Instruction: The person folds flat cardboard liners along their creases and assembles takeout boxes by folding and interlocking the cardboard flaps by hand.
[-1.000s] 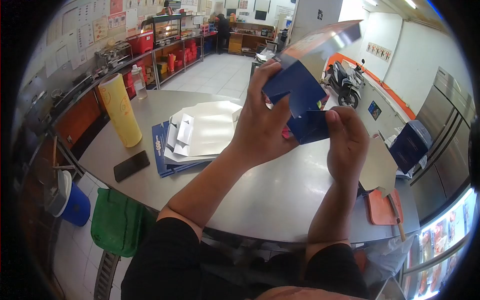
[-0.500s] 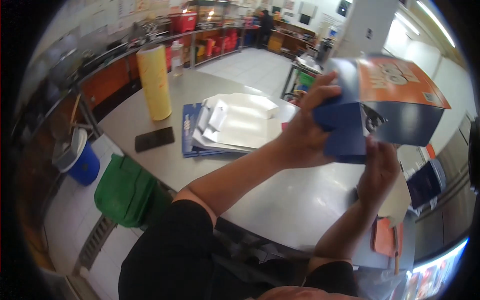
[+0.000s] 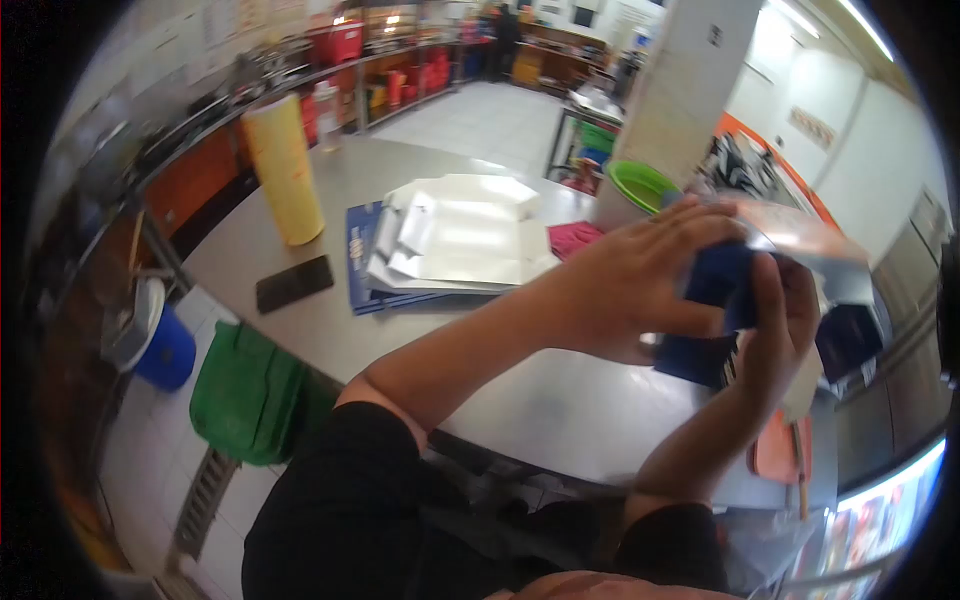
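A blue cardboard box point(image 3: 720, 278) with an orange-and-white printed top is held up over the right side of the metal table point(image 3: 560, 400). My left hand point(image 3: 650, 275) grips its near left side, with fingers over the upper edge and the thumb lower down. Around a blue flap at the front, my right hand point(image 3: 785, 315) has its fingers bent and closed. The hands hide part of the box, and its far side is blurred. Left of it lie unfolded white-faced cartons point(image 3: 470, 240) on top of flat blue cartons point(image 3: 362, 262).
A yellow roll point(image 3: 285, 170) and a clear bottle point(image 3: 327, 115) stand at the back left, near a black phone point(image 3: 295, 284). A pink cloth point(image 3: 573, 239) lies beside a green-rimmed tub point(image 3: 642, 186). Below the table's left edge is a green bin point(image 3: 245, 395). A person point(image 3: 503, 42) stands far back.
The box has come lower and tilted, its printed top turning away. My left hand has shifted onto its upper edge, and my right hand has risen to the front flap. The view has swung right.
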Demonstrator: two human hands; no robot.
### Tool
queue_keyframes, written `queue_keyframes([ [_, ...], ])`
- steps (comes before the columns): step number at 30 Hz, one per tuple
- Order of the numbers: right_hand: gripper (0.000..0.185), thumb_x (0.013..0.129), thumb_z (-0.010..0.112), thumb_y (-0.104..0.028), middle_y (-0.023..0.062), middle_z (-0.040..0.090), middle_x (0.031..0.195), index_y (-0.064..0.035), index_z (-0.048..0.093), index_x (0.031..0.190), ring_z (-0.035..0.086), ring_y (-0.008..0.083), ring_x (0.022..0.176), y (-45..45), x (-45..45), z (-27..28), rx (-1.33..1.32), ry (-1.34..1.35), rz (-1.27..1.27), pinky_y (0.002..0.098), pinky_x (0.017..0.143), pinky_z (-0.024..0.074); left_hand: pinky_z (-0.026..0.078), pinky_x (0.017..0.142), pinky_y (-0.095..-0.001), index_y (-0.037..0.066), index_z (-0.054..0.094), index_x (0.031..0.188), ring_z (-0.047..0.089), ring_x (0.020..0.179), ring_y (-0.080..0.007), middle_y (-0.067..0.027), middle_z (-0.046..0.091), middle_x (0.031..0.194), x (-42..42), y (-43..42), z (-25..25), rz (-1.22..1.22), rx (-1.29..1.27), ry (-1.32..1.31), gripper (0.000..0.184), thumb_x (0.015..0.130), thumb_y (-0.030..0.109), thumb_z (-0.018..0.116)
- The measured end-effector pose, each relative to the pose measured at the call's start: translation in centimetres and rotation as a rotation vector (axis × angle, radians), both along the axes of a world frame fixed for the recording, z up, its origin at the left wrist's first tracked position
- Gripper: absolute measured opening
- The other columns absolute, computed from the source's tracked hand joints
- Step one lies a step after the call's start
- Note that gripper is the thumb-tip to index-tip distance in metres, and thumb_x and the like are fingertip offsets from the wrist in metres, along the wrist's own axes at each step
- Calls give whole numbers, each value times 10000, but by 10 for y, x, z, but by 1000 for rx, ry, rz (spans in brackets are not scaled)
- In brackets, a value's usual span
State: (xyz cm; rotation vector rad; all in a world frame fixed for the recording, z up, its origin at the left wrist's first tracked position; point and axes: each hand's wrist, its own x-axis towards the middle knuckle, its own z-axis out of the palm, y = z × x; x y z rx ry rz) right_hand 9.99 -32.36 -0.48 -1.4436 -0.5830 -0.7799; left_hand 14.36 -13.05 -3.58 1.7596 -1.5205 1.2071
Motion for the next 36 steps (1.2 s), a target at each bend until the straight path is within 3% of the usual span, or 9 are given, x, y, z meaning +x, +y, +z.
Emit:
queue_keyframes([
  [1,207,977,776,-151,62,750,992,12,705,1082,680,95,855,-10,2,-1,-1,26,44,218,780,523,559,1047,-564,409,641,1145,388,1488,-475,-157,304,1630,-6,2,1,-21,19,45,723,533,244,989],
  [4,166,1003,751,-147,29,720,913,2,695,1048,653,79,837,-20,-4,6,-90,48,159,210,754,510,499,1090,-541,330,686,1153,478,1405,-457,-206,360,1564,-15,5,5,-140,64,147,604,611,303,951],
  [7,158,1003,748,-138,5,694,857,9,692,1009,619,64,804,-15,-7,8,-93,45,122,206,729,495,538,1019,-520,326,693,1142,553,1320,-448,-211,343,1580,-16,3,5,-181,48,181,626,572,316,951],
  [11,174,957,787,-122,37,656,778,13,684,917,569,92,705,-19,0,8,-451,-237,-317,256,633,451,553,1002,-523,332,643,1163,566,1302,-463,-193,314,1600,-16,8,7,-117,52,179,729,515,265,970],
  [17,198,959,785,-126,64,606,721,13,664,888,535,140,612,-9,-9,14,-526,-300,-442,275,587,435,579,990,-509,352,587,1190,545,1333,-474,-153,310,1592,-18,8,9,-5,50,177,801,513,207,991],
  [26,267,1021,736,-186,46,607,714,38,670,891,502,89,629,-10,-13,7,-379,-14,-87,271,574,421,565,1020,-520,344,590,1171,508,1378,-465,-138,330,1562,-13,9,8,-6,11,181,782,520,189,994],
  [29,252,1024,733,-184,41,646,746,41,692,918,518,88,669,-10,-16,9,-361,98,-45,263,613,427,556,1033,-524,336,603,1156,480,1406,-455,-138,339,1552,-12,9,7,-52,-11,184,760,521,194,995],
  [32,237,1030,728,-195,73,697,870,41,731,1005,590,103,793,-10,-1,1,-325,-83,4,267,720,483,537,1059,-531,334,620,1129,450,1436,-447,-137,348,1546,-14,10,8,-50,-29,175,728,522,191,995],
  [36,266,1056,684,-191,108,716,1073,46,729,1168,650,157,970,-4,-13,4,-277,50,134,287,880,519,487,1132,-555,346,637,1093,418,1467,-441,-130,364,1538,-10,10,10,26,-16,65,693,522,189,996],
])
